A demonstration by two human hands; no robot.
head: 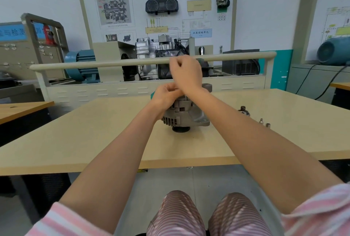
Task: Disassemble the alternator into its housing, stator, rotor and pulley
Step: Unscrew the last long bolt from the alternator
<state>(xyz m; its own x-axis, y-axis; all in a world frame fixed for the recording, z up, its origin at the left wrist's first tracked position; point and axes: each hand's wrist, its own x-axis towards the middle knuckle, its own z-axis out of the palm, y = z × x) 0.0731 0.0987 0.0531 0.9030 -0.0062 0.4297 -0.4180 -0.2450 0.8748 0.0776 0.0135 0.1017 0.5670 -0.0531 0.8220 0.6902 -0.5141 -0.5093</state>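
alternator (184,111): stands on the table (94,137) near its middle, pulley (180,129) end down; the grey ribbed housing (170,121) faces the person, a mounting lug (207,86) shows at the top at about 1 o'clock.
pulley: dark, under the body, touching the table top.
left hand (165,95): on the top of the alternator at about 10 o'clock, fingers curled in at the upper edge; whether they pinch a small part there i cannot tell.
right hand (185,73): raised above the alternator at 12 o'clock, fingers curled into a loose fist, wrist bent down; what it holds, if anything, is hidden, though a thin grey shaft (186,97) shows below the wrist, going down into the alternator top.
hands together or apart: close, the left fingertips just beside the right wrist.
teal object (152,94): a small corner shows behind the left hand; too little to name.
loose parts: a dark round piece (243,111) lies on the table at 3 o'clock from the alternator; two small metal sockets (264,123) stand farther out, at about 4 o'clock.
behind the table: a cream rail (113,63), a cutaway gearbox (157,50) and a wall training board (157,8).
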